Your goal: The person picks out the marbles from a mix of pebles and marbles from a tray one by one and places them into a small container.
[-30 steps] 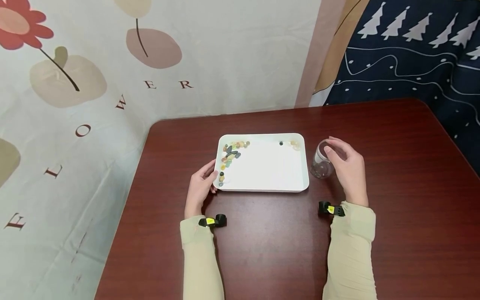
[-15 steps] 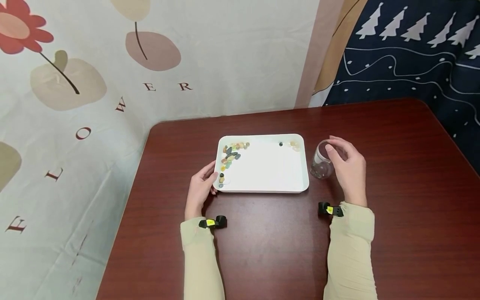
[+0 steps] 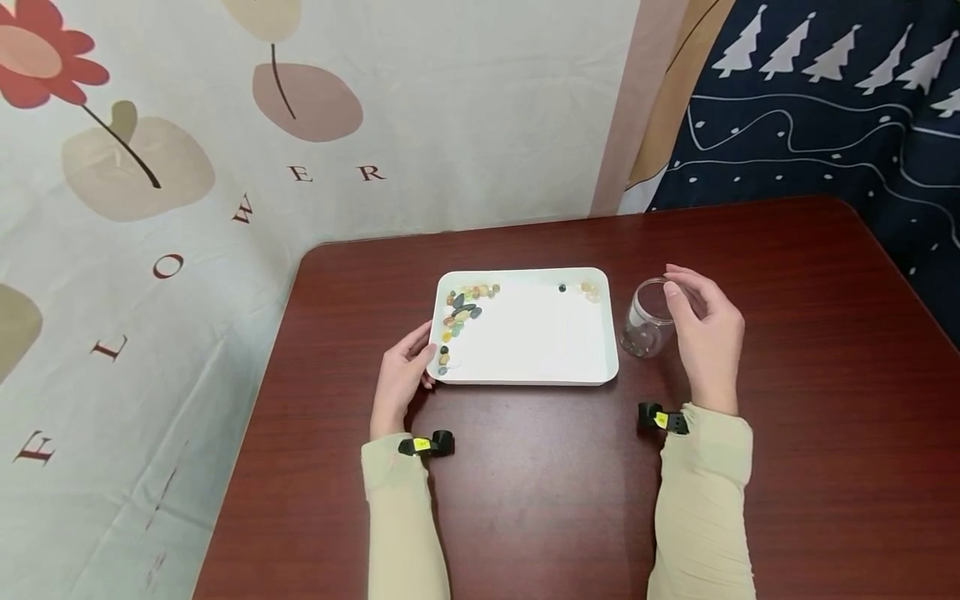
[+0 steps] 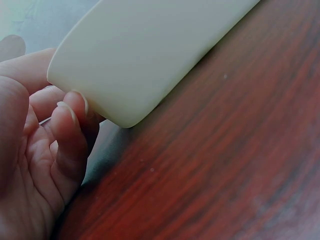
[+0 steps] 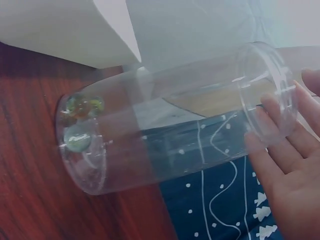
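A white tray (image 3: pixel 528 342) bears several small coloured stones (image 3: pixel 459 304) along its left side and a few at its upper right corner. My left hand (image 3: pixel 401 375) grips the tray's left edge, thumb on the rim; in the left wrist view its fingers (image 4: pixel 70 130) curl at the tray's corner. A clear jar (image 3: pixel 645 325) stands right of the tray. Through its wall, the right wrist view shows a greenish marble (image 5: pixel 77 137) and a multicoloured one (image 5: pixel 84 106) at the bottom. My right hand (image 3: pixel 708 333) is at the jar's mouth, fingers extended beside the rim; contact is unclear.
The brown wooden table (image 3: pixel 540 492) carries the tray and jar. Behind it hang a pale cloth with flower print (image 3: pixel 465 108) and a dark blue cloth with white trees (image 3: pixel 810 142). Each wrist wears a small black camera (image 3: pixel 442 442).
My right hand has shifted slightly right, uncovering more of the jar's rim. The left hand and the tray stay about where they were.
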`<state>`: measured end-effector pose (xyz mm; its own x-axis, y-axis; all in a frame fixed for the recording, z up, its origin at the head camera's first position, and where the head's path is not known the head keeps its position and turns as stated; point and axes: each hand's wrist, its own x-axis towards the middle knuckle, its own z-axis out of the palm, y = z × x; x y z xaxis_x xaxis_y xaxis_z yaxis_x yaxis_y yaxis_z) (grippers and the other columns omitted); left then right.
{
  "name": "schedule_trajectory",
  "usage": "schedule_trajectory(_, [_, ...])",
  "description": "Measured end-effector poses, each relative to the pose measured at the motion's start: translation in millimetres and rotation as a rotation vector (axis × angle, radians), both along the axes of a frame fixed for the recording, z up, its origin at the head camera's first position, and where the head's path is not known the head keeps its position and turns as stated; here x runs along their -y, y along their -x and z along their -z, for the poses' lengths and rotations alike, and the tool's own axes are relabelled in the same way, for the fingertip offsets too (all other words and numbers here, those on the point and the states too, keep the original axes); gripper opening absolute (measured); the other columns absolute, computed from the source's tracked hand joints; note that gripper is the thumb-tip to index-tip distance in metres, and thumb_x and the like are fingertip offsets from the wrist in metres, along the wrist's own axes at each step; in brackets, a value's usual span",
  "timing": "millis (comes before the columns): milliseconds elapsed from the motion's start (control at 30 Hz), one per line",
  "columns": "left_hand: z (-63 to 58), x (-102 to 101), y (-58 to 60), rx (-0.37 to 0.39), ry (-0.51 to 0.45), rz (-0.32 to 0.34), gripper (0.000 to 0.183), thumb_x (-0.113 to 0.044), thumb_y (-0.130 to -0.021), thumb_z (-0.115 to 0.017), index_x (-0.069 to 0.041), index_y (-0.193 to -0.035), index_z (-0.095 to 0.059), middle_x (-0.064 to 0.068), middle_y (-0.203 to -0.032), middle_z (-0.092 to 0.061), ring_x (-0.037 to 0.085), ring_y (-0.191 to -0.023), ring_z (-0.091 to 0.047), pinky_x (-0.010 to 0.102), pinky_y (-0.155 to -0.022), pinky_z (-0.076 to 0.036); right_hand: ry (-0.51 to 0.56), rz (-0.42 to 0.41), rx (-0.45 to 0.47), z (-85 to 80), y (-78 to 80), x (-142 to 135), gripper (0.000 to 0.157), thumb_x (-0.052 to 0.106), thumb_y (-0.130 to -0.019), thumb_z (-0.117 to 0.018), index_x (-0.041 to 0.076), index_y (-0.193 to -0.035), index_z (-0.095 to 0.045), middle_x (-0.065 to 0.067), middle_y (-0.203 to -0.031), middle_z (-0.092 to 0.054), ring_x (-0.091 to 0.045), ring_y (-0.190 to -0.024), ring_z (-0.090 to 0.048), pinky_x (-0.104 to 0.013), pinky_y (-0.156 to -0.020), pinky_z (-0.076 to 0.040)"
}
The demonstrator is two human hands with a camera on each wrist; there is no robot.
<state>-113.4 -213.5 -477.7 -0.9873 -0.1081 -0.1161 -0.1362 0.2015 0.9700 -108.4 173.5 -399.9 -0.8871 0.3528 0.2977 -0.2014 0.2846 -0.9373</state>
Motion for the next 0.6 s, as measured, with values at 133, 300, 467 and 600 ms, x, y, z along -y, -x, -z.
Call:
schedule_trajectory(133, [-0.6,-0.3,-0.7,-0.003,-0.002,0.001,0.038,-0.025,-0.085,-0.060,-0.027,-0.123,-0.055,0.002,-0.118,-0.056,0.018,-0.040,-0.047,0.028,-0.038,-0.045,0.006,0.009,-0.036,-5.6,-2.7,1.2,0.026,0.024,-0.085,-0.061,0.016,-0.110,-0.065,0.003,-0.112,-0.061,-0.010,-0.103,-0.056,-0.023,-0.089,-0.043])
schedule_trajectory(300, [-1.3,-0.2,-1.4,0.003,-0.003,0.004,0.038,-0.026,-0.085,-0.060,-0.027,-0.123,-0.054,0.002,-0.119,-0.055,0.018,-0.041,-0.046,0.029,-0.039,-0.045,0.020,0.005,-0.086,-19.5,-9.9,7.5,0.025,0.021,-0.085,-0.060,0.012,-0.108,-0.066,0.000,-0.111,-0.061,-0.012,-0.102,-0.056,-0.024,-0.089,-0.043])
schedule_trajectory(467, [-1.1,0.2,-1.0,0.004,-0.007,0.002,0.038,-0.025,-0.085,-0.061,-0.027,-0.122,-0.055,0.002,-0.118,-0.055,0.018,-0.041,-0.046,0.029,-0.039,-0.045,0.026,0.000,-0.131,-34.6,-16.8,16.3,0.023,0.015,-0.086,-0.059,0.006,-0.106,-0.066,-0.005,-0.109,-0.062,-0.015,-0.101,-0.057,-0.026,-0.089,-0.043])
schedule_trajectory(600, [-0.9,0.5,-1.0,0.000,-0.016,0.006,0.039,-0.025,-0.085,-0.061,-0.026,-0.123,-0.055,0.003,-0.119,-0.055,0.017,-0.041,-0.047,0.028,-0.039,-0.045,0.032,-0.023,-0.140,-41.1,-19.7,21.6,0.023,0.015,-0.086,-0.059,0.006,-0.106,-0.066,-0.008,-0.106,-0.063,-0.016,-0.099,-0.058,-0.026,-0.088,-0.044])
